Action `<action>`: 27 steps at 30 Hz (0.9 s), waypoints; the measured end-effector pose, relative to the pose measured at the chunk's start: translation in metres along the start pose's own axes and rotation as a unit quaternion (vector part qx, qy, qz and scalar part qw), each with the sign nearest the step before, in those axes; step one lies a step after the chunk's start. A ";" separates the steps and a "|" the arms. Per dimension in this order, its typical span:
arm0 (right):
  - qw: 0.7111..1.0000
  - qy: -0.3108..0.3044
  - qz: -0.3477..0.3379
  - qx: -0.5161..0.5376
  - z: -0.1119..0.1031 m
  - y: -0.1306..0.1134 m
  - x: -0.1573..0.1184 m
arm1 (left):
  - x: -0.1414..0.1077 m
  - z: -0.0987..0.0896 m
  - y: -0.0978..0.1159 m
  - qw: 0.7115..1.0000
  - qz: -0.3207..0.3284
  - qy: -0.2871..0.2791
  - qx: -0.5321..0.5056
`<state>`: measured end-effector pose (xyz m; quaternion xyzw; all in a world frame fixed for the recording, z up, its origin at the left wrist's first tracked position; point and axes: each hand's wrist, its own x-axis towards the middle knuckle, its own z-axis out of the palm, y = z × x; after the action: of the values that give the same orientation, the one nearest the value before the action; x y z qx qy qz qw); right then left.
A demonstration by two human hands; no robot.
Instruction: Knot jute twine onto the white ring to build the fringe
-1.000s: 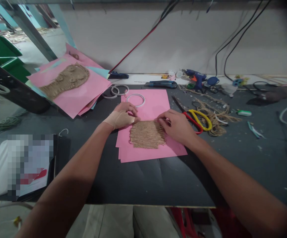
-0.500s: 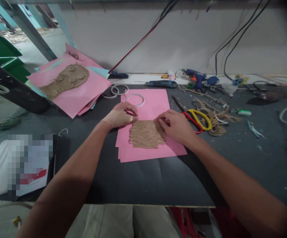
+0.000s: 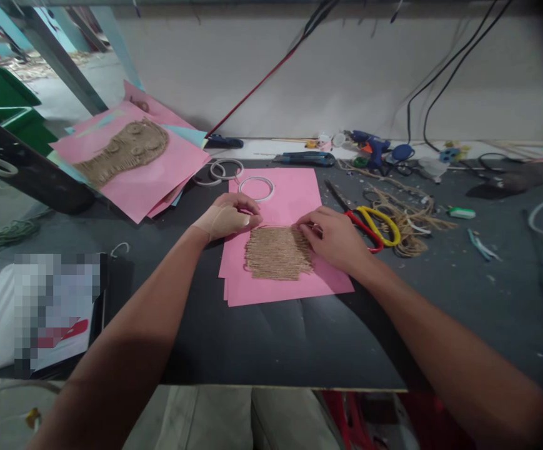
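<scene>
Rows of brown twine (image 3: 278, 255) lie side by side on a pink sheet (image 3: 290, 295) at the middle of the table. At the upper left corner of the rows, my left hand (image 3: 236, 215) has thumb and fingers pinched on the end of a twine strand (image 3: 273, 227). My right hand (image 3: 327, 234) is at the upper right corner, its fingertips pinched on the same strand. That strand runs between both hands along the top edge of the rows. White rings of tape (image 3: 257, 189) lie above my left hand.
Red and yellow scissors (image 3: 378, 226) and loose twine (image 3: 414, 219) are right of my right hand. A blue cutter (image 3: 305, 159) and glue gun (image 3: 369, 145) lie behind. Stacked pink sheets (image 3: 154, 181) with twine work stand back left, beside a black cylinder (image 3: 32, 169).
My left hand has shifted very slightly, and the strand between my hands sits slightly higher at the top edge of the rows. My right hand stays in place.
</scene>
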<state>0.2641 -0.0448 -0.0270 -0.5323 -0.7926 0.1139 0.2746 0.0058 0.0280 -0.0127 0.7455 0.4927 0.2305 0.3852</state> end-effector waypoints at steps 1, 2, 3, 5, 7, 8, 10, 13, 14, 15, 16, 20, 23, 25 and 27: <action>1.000 0.000 0.000 -0.001 0.000 0.000 0.000 | 0.000 0.000 0.000 1.000 0.002 0.000 -0.004; 1.000 0.000 0.001 -0.001 0.000 0.000 0.000 | 0.000 0.000 -0.001 1.000 0.005 -0.001 -0.006; 1.000 0.000 0.001 -0.001 0.000 0.000 0.000 | 0.001 0.001 -0.001 1.000 0.010 -0.002 -0.007; 1.000 0.000 0.000 -0.001 0.000 0.000 0.000 | 0.001 0.002 -0.001 1.000 0.022 0.000 -0.005; 1.000 -0.001 0.001 0.000 0.000 0.000 0.000 | 0.002 0.003 0.000 0.999 0.033 0.007 -0.001; 1.000 -0.001 0.001 -0.001 0.000 0.000 0.000 | 0.002 0.003 0.000 0.999 0.037 0.011 -0.001; 1.000 -0.002 0.002 -0.003 0.000 0.000 0.001 | 0.002 0.004 0.000 0.999 0.042 0.016 0.000; 1.000 0.000 0.001 -0.004 0.000 -0.001 0.001 | 0.002 0.004 -0.001 0.999 0.038 0.015 0.001; 1.000 0.001 0.001 -0.004 0.000 -0.001 0.001 | 0.002 0.004 -0.001 0.999 0.035 0.014 -0.001; 1.000 0.001 0.002 -0.003 0.000 -0.001 0.001 | 0.003 0.004 -0.002 0.999 0.033 0.013 -0.004; 1.000 0.002 0.003 -0.004 0.000 -0.001 0.001 | 0.003 0.004 -0.003 0.999 0.031 0.012 -0.007; 1.000 0.001 -0.001 -0.008 -0.001 -0.001 0.001 | 0.003 0.003 -0.004 1.000 0.027 0.007 -0.015; 1.000 -0.001 -0.003 -0.009 -0.001 -0.001 0.001 | 0.003 0.004 -0.005 0.999 0.031 0.007 -0.016; 1.000 -0.001 -0.003 -0.008 -0.001 0.000 0.001 | 0.004 0.004 -0.006 0.999 0.035 0.008 -0.014; 1.000 0.000 -0.004 -0.007 -0.001 0.000 0.001 | 0.004 0.004 -0.006 0.999 0.037 0.006 -0.016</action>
<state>0.2646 -0.0442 -0.0256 -0.5311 -0.7955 0.1077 0.2713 0.0067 0.0312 -0.0197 0.7557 0.4635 0.2568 0.3849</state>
